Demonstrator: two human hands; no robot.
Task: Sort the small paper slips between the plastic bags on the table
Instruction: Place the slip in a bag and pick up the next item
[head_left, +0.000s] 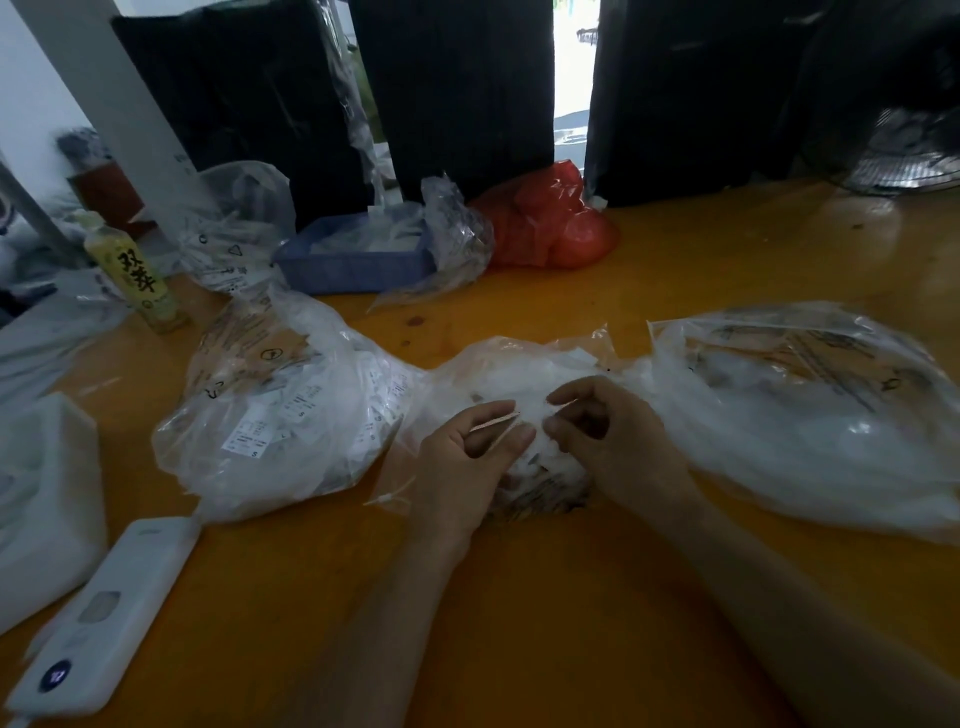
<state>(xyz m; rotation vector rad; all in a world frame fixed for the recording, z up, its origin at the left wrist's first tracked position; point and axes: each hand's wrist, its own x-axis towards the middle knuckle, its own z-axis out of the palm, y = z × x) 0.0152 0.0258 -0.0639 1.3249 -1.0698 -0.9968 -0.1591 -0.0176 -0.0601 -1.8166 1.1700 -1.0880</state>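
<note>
The left hand (470, 447) is seen pinching a thin slip (496, 423), the right hand (605, 426) curled on the middle bag (519, 374); light, limp slips are best pinched by edges.

We are seeing a dim, underexposed view; daylight is coming through the blown-out gap (570, 67) at the back. Glare is showing on the right plastic bag (810, 415). Edges are bending with wide-angle distortion, and the far background is looking soft.
</note>
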